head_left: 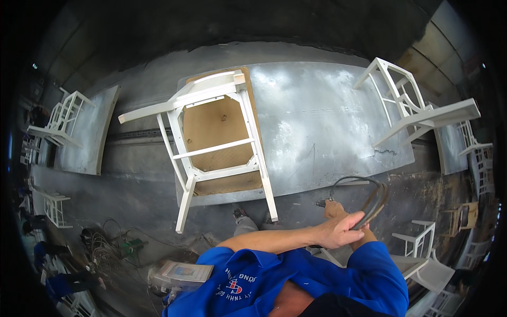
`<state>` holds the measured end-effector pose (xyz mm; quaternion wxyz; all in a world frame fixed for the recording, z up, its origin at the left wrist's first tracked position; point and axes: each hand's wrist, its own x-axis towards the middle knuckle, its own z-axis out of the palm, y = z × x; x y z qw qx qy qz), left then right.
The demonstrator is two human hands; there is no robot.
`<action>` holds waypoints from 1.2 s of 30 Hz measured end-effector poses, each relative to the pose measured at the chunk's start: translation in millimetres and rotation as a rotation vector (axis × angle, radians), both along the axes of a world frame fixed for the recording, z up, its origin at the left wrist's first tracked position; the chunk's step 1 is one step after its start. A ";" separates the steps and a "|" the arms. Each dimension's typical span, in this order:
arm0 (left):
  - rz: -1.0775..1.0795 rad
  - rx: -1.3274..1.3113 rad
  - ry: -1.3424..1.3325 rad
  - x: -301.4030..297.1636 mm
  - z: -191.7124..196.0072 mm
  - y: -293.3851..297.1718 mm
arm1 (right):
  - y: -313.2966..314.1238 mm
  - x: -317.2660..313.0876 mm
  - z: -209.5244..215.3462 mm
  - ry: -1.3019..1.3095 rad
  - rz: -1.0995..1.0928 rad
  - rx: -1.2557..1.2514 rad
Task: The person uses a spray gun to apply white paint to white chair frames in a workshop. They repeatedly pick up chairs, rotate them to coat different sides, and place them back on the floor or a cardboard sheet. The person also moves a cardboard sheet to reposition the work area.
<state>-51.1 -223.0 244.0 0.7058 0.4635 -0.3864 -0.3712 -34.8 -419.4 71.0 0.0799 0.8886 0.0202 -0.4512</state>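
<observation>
- Grip: the left hand [338, 231] was closed around a looped hose [377, 209]; the right hand [334, 209] was closed around a small dark tool [321, 203], its shape partly hidden. Both hands were apart from the white chair [214, 148]. The left forearm crossed before the torso, so that the left hand overlapped the right forearm in this view; whether they touched could not be told.
- Table [317, 132]: grey, broad and rounded at the corners, it spanned the middle of the view, its surface clouded with white.
- Side table [92, 140]: also grey, it stood well apart, at far left.
- Panel [229, 183]: brown, it lay on the left part of the table, beneath the chair. Brown also showed within the seat frame; whether this was the same panel could not be told.
- Chair: it rested tilted over the panel, legs splayed outward, two of them reaching past the table's near edge in this view.
- Second chair [443, 115]: also white, it lay at the table's right end.
- Hose: it arched up from the left hand and bent back toward the tool.
- Tool: it projected leftward from the right hand, near the table's near edge.
</observation>
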 end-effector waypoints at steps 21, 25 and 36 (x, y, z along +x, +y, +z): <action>-0.472 -0.094 -0.383 -37.2 36.3 21.3 | -98.4 88.9 6.7 -0.721 -1.622 0.738; -0.500 0.060 -0.453 -27.5 8.5 38.8 | -36.0 106.1 186.0 -1.287 -1.165 1.162; -0.233 0.256 -0.537 -26.5 -115.7 78.3 | 67.8 34.9 478.7 -1.877 -0.286 1.395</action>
